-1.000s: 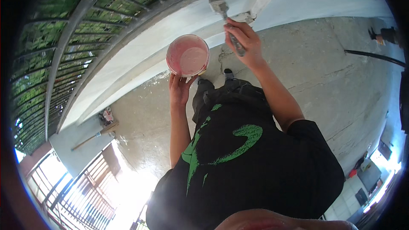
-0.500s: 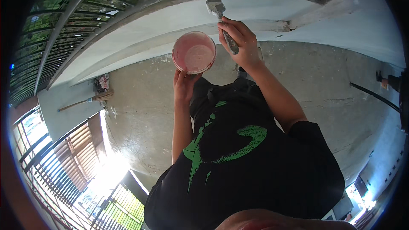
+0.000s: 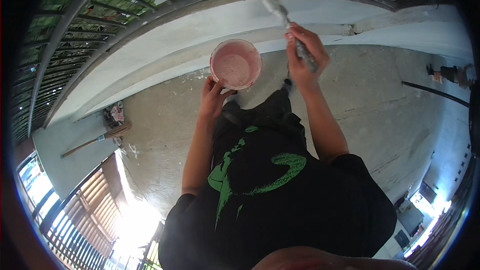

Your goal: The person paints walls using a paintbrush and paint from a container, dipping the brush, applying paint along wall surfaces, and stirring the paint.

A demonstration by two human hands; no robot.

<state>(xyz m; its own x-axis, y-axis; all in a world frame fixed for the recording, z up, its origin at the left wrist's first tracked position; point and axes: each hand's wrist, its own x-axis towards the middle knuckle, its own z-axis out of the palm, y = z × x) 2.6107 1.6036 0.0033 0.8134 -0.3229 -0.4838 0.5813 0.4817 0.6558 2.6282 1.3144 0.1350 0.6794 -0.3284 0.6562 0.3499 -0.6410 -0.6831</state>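
Note:
My left hand (image 3: 213,98) grips the lower rim of a pink plastic tub (image 3: 223,54), fingers curled at its edge. The tub tilts so its inside shows, smeared with a pale coating. To the right, my right hand (image 3: 308,59) is closed round the handle of a paintbrush (image 3: 280,11). The brush points up and away toward the low white wall (image 3: 215,17); its head is blurred by motion and sits in front of the wall's upper edge. Whether the bristles touch the wall I cannot tell.
Metal railing bars (image 3: 75,35) top the wall, with greenery behind. A broom (image 3: 97,139) leans at the left. Grey concrete floor (image 3: 370,95) spreads below. At the far right another person (image 3: 455,74) is partly visible near a dark bar (image 3: 435,92).
My right hand has swung right with the paintbrush, whose head has moved right along the wall top. The tub in my left hand has shifted slightly right. The view has turned a little.

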